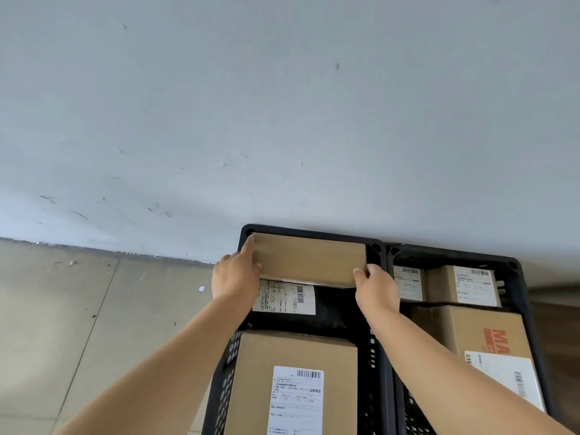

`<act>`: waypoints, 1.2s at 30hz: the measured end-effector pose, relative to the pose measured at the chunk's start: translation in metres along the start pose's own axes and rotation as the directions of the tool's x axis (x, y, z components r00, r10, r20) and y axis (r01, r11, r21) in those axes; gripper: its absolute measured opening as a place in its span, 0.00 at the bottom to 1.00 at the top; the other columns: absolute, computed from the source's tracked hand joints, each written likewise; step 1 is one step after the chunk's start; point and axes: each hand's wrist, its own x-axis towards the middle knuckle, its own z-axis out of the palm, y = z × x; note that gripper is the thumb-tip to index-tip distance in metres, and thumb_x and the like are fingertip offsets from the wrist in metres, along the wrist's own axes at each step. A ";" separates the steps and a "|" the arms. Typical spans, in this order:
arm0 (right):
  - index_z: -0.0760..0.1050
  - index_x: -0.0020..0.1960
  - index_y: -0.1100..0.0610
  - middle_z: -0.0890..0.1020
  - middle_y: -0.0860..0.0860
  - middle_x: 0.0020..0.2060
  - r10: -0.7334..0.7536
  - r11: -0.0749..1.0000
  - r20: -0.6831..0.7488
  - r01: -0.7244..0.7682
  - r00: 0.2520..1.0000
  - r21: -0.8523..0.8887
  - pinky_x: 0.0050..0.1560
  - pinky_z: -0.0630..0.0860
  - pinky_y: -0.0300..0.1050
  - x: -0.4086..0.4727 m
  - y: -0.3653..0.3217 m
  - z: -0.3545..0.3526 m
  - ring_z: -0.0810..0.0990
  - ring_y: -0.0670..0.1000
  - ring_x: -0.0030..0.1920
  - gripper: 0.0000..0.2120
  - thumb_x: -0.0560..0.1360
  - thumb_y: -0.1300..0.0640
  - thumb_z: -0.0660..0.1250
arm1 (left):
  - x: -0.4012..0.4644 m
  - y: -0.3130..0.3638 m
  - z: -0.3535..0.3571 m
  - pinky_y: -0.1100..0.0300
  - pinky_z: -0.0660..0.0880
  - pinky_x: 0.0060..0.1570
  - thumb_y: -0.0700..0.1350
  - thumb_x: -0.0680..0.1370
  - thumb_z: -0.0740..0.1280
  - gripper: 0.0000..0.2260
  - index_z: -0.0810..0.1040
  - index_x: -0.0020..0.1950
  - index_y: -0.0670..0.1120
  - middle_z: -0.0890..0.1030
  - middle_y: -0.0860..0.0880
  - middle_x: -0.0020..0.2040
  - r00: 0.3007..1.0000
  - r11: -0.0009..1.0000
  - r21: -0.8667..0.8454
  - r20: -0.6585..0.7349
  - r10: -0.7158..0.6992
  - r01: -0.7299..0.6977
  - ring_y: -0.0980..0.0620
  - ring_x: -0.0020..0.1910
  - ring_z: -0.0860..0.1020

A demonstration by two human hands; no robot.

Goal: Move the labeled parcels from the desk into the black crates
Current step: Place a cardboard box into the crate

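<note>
Plain tan cardboard box (309, 259) at far end of left black crate (376, 372); crate wall is black lattice with pale gaps. Below it a black bag parcel (332, 306) with white label, black barcode stripes. Near brown box (296, 381) carries white label, black barcode and print. Right black crate (530, 312) holds two small tan boxes (461, 285) with white barcoded labels and a big tan carton (489, 334) with orange-red block lettering plus a white label. Wall (282, 105) pale blue-grey, dark scuffs. Floor (78, 309) beige-grey tiles, thin dark seams.
</note>
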 end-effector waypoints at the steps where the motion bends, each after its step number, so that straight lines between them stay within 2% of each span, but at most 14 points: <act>1: 0.72 0.63 0.59 0.79 0.54 0.50 -0.002 1.000 -0.006 0.002 1.000 -0.022 0.61 0.72 0.56 0.003 0.000 0.003 0.77 0.58 0.54 0.17 0.82 0.49 0.56 | 0.002 -0.002 0.005 0.56 0.65 0.59 0.45 0.81 0.57 0.25 0.54 0.77 0.56 0.79 0.49 0.52 1.000 0.999 0.032 -0.013 0.014 -0.013 0.47 0.58 0.70; 4: 0.72 0.60 0.60 0.75 0.52 0.43 -0.004 0.997 0.000 0.004 1.000 -0.079 0.59 0.72 0.54 0.014 0.004 0.012 0.76 0.57 0.50 0.16 0.82 0.50 0.56 | 0.007 -0.006 0.018 0.58 0.62 0.61 0.46 0.81 0.57 0.26 0.53 0.78 0.55 0.80 0.51 0.52 0.998 0.992 0.111 -0.013 0.066 -0.064 0.48 0.60 0.69; 7: 0.72 0.62 0.61 0.73 0.50 0.43 -0.012 0.999 0.010 0.013 1.000 -0.046 0.46 0.71 0.46 0.022 0.013 0.018 0.73 0.52 0.43 0.13 0.82 0.54 0.58 | 0.010 -0.007 0.032 0.57 0.61 0.61 0.47 0.81 0.58 0.26 0.53 0.78 0.53 0.79 0.52 0.55 0.994 0.979 0.176 -0.012 0.108 -0.104 0.48 0.62 0.68; 10: 0.72 0.64 0.58 0.77 0.51 0.45 -0.059 0.998 0.052 0.059 0.997 0.019 0.39 0.72 0.44 0.029 0.022 0.026 0.76 0.52 0.41 0.14 0.80 0.60 0.59 | 0.004 -0.010 0.046 0.55 0.65 0.58 0.43 0.75 0.66 0.23 0.69 0.70 0.51 0.77 0.50 0.57 0.980 0.955 0.245 -0.067 0.190 -0.168 0.46 0.59 0.70; 12: 0.74 0.62 0.58 0.77 0.50 0.42 -0.087 0.996 0.080 0.087 0.993 0.008 0.38 0.73 0.45 0.031 0.026 0.030 0.76 0.51 0.39 0.14 0.79 0.63 0.58 | -0.003 -0.010 0.059 0.54 0.71 0.49 0.37 0.67 0.70 0.19 0.79 0.58 0.50 0.78 0.50 0.49 0.911 0.897 0.264 -0.116 0.395 -0.355 0.45 0.50 0.74; 13: 0.73 0.64 0.57 0.78 0.50 0.44 -0.093 0.995 0.087 0.094 0.992 -0.012 0.41 0.74 0.45 0.031 0.026 0.033 0.77 0.52 0.42 0.15 0.79 0.64 0.58 | -0.008 -0.009 0.066 0.55 0.72 0.48 0.38 0.67 0.70 0.17 0.81 0.55 0.50 0.78 0.51 0.48 0.859 0.833 0.294 -0.071 0.507 -0.468 0.47 0.49 0.74; 14: 0.70 0.68 0.57 0.78 0.52 0.51 -0.104 0.993 0.080 0.108 0.991 -0.048 0.46 0.75 0.45 0.030 0.027 0.035 0.78 0.53 0.49 0.18 0.79 0.64 0.58 | -0.012 -0.008 0.072 0.55 0.72 0.53 0.40 0.72 0.67 0.15 0.81 0.57 0.51 0.79 0.51 0.51 0.822 0.780 0.285 0.062 0.565 -0.558 0.48 0.53 0.74; 15: 0.64 0.73 0.57 0.76 0.53 0.61 -0.136 0.984 0.055 0.141 0.989 -0.108 0.56 0.73 0.46 0.030 0.029 0.038 0.75 0.54 0.59 0.22 0.79 0.64 0.58 | -0.016 -0.005 0.080 0.55 0.68 0.62 0.44 0.77 0.61 0.15 0.78 0.63 0.52 0.77 0.52 0.60 0.799 0.764 0.238 0.212 0.562 -0.600 0.48 0.62 0.71; 17: 0.54 0.78 0.58 0.59 0.53 0.76 -0.285 0.934 0.018 0.282 0.958 -0.220 0.72 0.59 0.43 0.028 0.030 0.044 0.59 0.53 0.75 0.28 0.80 0.64 0.58 | -0.019 -0.003 0.093 0.52 0.49 0.74 0.52 0.82 0.52 0.20 0.65 0.74 0.54 0.60 0.53 0.77 0.759 0.815 0.149 0.488 0.432 -0.560 0.50 0.76 0.54; 18: 0.50 0.79 0.56 0.52 0.52 0.78 -0.382 0.888 0.052 0.382 0.923 -0.258 0.74 0.51 0.41 0.027 0.030 0.048 0.51 0.52 0.77 0.30 0.80 0.63 0.57 | -0.018 -0.003 0.099 0.48 0.43 0.75 0.55 0.83 0.50 0.22 0.59 0.77 0.54 0.51 0.53 0.79 0.729 0.823 0.161 0.575 0.371 -0.545 0.51 0.78 0.46; 20: 0.45 0.79 0.52 0.42 0.52 0.78 -0.506 0.756 0.220 0.552 0.834 -0.351 0.74 0.38 0.43 0.028 0.032 0.058 0.39 0.52 0.78 0.29 0.82 0.60 0.54 | -0.017 -0.004 0.112 0.43 0.38 0.74 0.57 0.83 0.46 0.24 0.52 0.78 0.55 0.44 0.54 0.79 0.689 0.816 0.203 0.663 0.291 -0.541 0.51 0.77 0.39; 23: 0.39 0.79 0.48 0.34 0.53 0.76 -0.469 0.678 0.351 0.585 0.811 -0.445 0.73 0.31 0.50 0.035 0.038 0.069 0.29 0.56 0.75 0.28 0.84 0.56 0.49 | -0.016 -0.005 0.118 0.41 0.39 0.74 0.58 0.82 0.43 0.24 0.54 0.78 0.55 0.44 0.54 0.79 0.668 0.798 0.245 0.703 0.245 -0.551 0.51 0.77 0.38; 29: 0.34 0.77 0.45 0.29 0.52 0.74 -0.436 0.712 0.352 0.557 0.828 -0.428 0.72 0.27 0.52 0.042 0.046 0.082 0.23 0.55 0.71 0.29 0.84 0.54 0.48 | -0.021 -0.008 0.116 0.40 0.42 0.74 0.56 0.83 0.40 0.24 0.57 0.77 0.53 0.45 0.55 0.79 0.601 0.793 0.233 0.774 0.199 -0.563 0.52 0.77 0.39; 36: 0.35 0.76 0.41 0.26 0.48 0.73 -0.490 0.730 0.358 0.599 0.795 -0.330 0.71 0.26 0.48 0.040 0.058 0.084 0.22 0.52 0.71 0.31 0.83 0.59 0.50 | -0.020 -0.009 0.118 0.40 0.42 0.74 0.56 0.83 0.40 0.24 0.58 0.77 0.53 0.46 0.55 0.79 0.596 0.807 0.213 0.777 0.201 -0.550 0.53 0.77 0.39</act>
